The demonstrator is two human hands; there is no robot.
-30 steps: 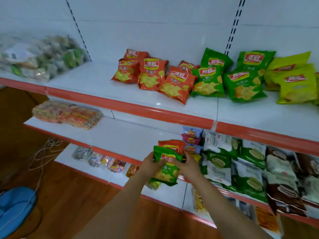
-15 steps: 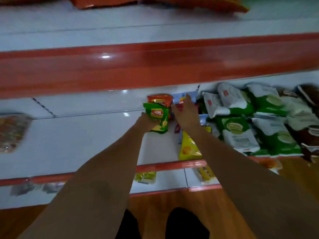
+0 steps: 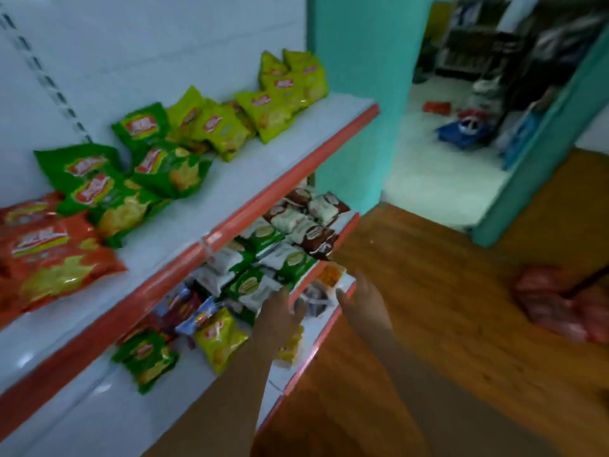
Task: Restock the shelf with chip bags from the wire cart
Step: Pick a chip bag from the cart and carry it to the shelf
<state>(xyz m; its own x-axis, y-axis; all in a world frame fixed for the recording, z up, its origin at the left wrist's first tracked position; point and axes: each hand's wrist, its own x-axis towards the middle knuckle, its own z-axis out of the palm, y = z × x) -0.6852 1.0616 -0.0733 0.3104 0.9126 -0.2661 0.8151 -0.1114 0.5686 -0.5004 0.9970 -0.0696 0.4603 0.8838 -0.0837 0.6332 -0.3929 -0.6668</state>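
Head cam is pretty blurry, so bear with us. Our left hand [image 3: 280, 316] and right hand [image 3: 361, 301] are both out by the red shelf edge [image 3: 309, 278], fingers loose, nothing held in either. Behind the left hand sit a yellow chip bag [image 3: 219, 338] and a green chip bag [image 3: 146, 356] on the middle shelf [image 3: 197, 377], with green-and-white packets [image 3: 260, 275] and brown ones [image 3: 316, 237] further right. Up top: orange bags [image 3: 49, 255], green bags [image 3: 108, 189], lime bags [image 3: 283, 90]. Far right, a reddish bundle [image 3: 560, 308] lies on the wood floor [image 3: 428, 308].
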